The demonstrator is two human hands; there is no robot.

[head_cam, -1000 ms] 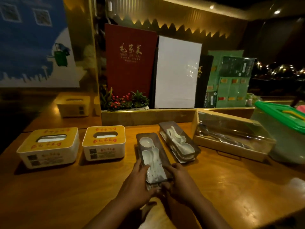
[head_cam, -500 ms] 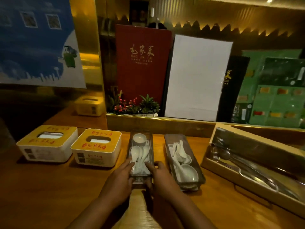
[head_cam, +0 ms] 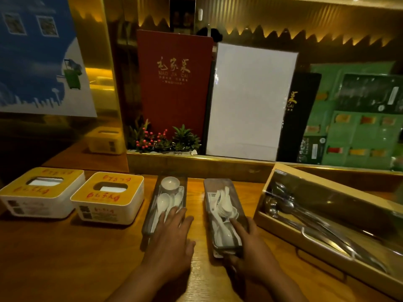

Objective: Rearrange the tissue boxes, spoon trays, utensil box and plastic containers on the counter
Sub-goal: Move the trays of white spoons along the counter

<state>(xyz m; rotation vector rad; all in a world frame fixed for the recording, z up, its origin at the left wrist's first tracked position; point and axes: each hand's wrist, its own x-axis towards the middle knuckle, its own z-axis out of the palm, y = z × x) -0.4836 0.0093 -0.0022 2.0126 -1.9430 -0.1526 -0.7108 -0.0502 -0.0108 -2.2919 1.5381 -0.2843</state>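
Two dark narrow spoon trays lie side by side on the wooden counter. The left spoon tray holds white spoons and a small white cup; my left hand lies flat over its near end, fingers spread. The right spoon tray holds a pile of white spoons; my right hand grips its near right corner, with one finger on the spoons. Two yellow-topped white tissue boxes, one at the far left and one next to it, stand left of the trays. The wooden utensil box with a clear lid lies angled at the right.
A raised ledge runs behind the trays, with a small plant, a red menu, a white board and green packaging standing on it. A third tissue box sits at the back left.
My right hand left the left tray and took hold of the right tray. The left tray now lies straight and farther back. My left hand flattened on it. The view moved closer.
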